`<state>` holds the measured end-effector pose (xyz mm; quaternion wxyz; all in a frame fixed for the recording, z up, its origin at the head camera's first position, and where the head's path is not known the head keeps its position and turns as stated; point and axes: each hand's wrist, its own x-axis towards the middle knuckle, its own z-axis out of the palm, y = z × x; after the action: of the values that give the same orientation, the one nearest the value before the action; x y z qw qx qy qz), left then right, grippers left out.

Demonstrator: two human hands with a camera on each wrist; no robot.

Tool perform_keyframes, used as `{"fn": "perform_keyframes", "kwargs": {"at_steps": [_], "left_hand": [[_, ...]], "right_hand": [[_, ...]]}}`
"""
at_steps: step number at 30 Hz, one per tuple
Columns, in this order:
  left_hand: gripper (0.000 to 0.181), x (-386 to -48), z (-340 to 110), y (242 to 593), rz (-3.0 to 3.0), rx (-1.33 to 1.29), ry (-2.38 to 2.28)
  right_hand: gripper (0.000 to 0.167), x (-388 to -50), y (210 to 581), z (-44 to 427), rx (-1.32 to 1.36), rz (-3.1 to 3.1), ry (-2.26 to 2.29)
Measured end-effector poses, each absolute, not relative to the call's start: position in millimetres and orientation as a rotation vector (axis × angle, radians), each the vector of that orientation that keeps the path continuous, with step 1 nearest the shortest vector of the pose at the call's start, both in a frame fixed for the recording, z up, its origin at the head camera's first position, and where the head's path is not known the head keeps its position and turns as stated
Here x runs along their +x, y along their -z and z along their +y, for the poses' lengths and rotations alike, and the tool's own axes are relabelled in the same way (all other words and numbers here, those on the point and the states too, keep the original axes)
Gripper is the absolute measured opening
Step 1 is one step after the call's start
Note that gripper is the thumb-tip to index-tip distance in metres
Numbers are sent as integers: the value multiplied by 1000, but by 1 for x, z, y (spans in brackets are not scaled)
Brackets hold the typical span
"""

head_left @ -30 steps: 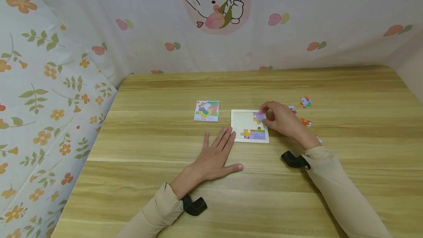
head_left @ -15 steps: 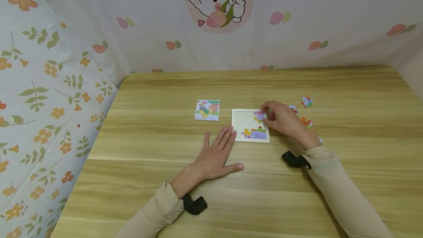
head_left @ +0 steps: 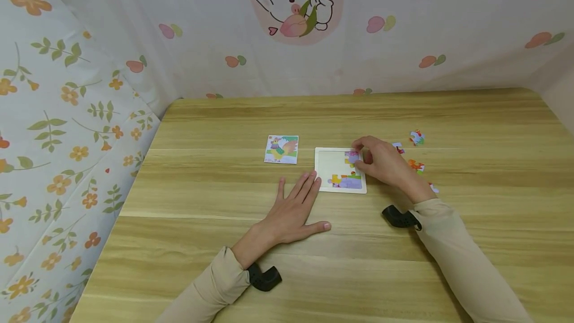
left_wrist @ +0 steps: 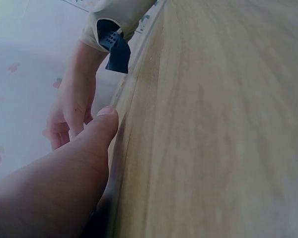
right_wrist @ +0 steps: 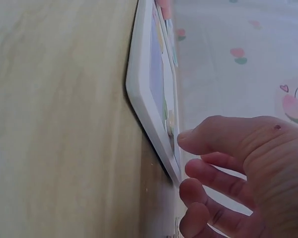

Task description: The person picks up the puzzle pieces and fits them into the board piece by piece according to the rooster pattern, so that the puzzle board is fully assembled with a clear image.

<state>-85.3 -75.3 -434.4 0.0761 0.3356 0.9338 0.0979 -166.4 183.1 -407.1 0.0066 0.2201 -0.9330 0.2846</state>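
A white puzzle tray (head_left: pixel 319 163) lies on the table in the head view. Several joined jigsaw pieces (head_left: pixel 347 182) fill its near right corner. In its far right corner is a purple and yellow jigsaw piece (head_left: pixel 352 156), and my right hand (head_left: pixel 385 162) has thumb and index finger at opposite edges of it. The right wrist view shows the right thumb (right_wrist: pixel 198 138) over the tray's rim, the other fingers bent. My left hand (head_left: pixel 291 211) lies flat, fingers spread, its fingertips touching the tray's left edge.
A picture card of a rooster (head_left: pixel 281 149) lies left of the tray. Several loose jigsaw pieces (head_left: pixel 416 137) are scattered right of the tray, partly behind the right hand. A printed curtain (head_left: pixel 188 44) hangs along the table's back edge.
The right fingers shift very slightly left over the piece at the tray's far right corner. The left hand stays in place, and the head view moves a little.
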Motion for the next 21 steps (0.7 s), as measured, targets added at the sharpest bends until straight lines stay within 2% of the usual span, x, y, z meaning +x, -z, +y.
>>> {"fn": "perform_keyframes", "kwargs": {"at_steps": [21], "left_hand": [[92,-86,-75,435,2801,1006,-285]], "right_hand": [[30,-166,411,171,814,-2866,-1014]]}}
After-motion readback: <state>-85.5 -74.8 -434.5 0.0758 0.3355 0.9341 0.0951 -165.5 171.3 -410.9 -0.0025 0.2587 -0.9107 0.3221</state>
